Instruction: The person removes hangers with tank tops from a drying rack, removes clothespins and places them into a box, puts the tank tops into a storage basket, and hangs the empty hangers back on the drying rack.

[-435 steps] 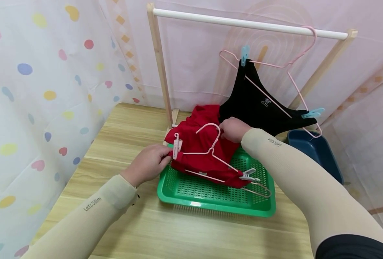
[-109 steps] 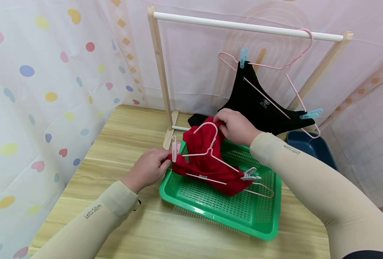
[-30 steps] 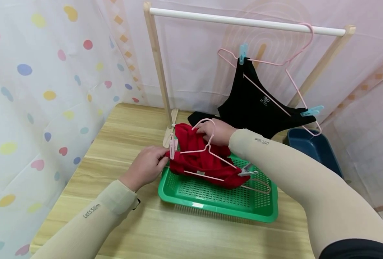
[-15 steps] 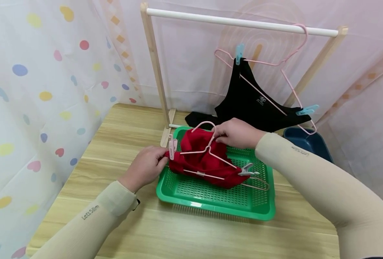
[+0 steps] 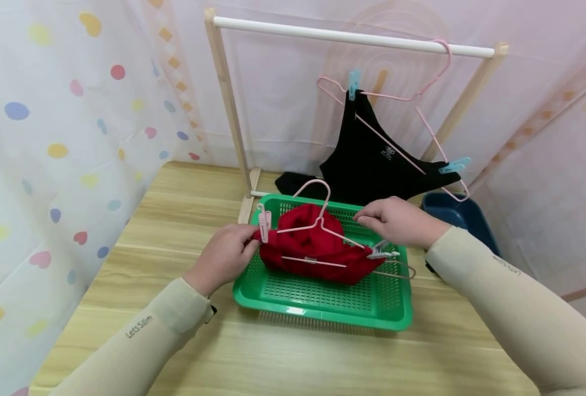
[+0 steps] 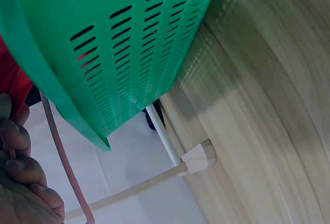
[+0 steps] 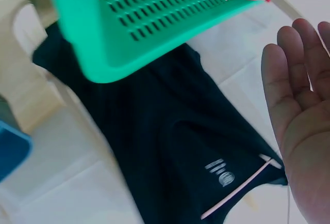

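My left hand pinches the left end of a red garment beside a pink clothespin. A pink hanger lies across the garment, its hook pointing up. At the right end a grey-white clothespin clips the cloth to the hanger. The red cloth is bunched over the green basket. My right hand hovers above the basket's right back corner, apart from the cloth; in the right wrist view its fingers are nearly straight and hold nothing.
Behind the basket stands a rack with a white rod and wooden posts. A black garment hangs there on another pink hanger with light-blue clothespins. A dark blue bin is at the right. A curtain borders the wooden table.
My right hand has released the red cloth and moved to the right. The cloth's loose part, lifted toward the back before, now lies bunched in the basket. My left hand keeps its hold.
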Tool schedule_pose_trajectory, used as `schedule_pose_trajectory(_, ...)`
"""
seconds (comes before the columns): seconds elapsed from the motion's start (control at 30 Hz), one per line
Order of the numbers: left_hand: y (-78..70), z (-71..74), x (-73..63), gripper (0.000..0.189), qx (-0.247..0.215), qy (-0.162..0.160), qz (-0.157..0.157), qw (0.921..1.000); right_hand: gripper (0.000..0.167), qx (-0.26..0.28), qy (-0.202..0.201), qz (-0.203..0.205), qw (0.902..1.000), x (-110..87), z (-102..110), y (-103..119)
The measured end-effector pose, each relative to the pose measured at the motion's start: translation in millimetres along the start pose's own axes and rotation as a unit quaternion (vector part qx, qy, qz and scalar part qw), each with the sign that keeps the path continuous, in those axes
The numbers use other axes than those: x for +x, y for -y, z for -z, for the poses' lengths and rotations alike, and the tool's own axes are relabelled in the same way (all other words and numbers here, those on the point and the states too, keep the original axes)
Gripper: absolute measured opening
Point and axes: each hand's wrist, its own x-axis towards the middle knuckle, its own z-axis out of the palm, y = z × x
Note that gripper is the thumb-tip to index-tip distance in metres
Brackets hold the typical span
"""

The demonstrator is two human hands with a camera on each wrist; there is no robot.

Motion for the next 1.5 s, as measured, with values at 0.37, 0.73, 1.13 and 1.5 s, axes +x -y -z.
schedule_pose_trajectory(0.37, -2.3, -1.8, 2.2, 0.014, -0.007, 0.012, 0.008, 0.9999, 0.037, 0.076, -0.049, -0.025, 0.9956, -46.2, -15.6, -12.8)
schedule_pose_trajectory(0.73, -0.6, -4.5, 2.6, 0.037, -0.016, 0.031, -0.003, 0.9994, 0.043, 0.093, -0.089, -0.075, 0.9889, -60.6, -43.0, -12.0)
schedule_pose_trajectory(1.13, 1.4, -7.0, 8.0, 0.026, 0.015, 0.020, -0.004, 0.9997, 0.028, 0.037, -0.165, -0.071, 0.9830, -61.8, -52.6, -10.7)
schedule_pose_trajectory(1.5, 7.7, -13.0, 12.0, 0.024, 0.007, 0.008, -0.007, 0.9999, 0.033, -0.018, -0.199, -0.075, 0.9770, -64.0, -65.1, -14.4)
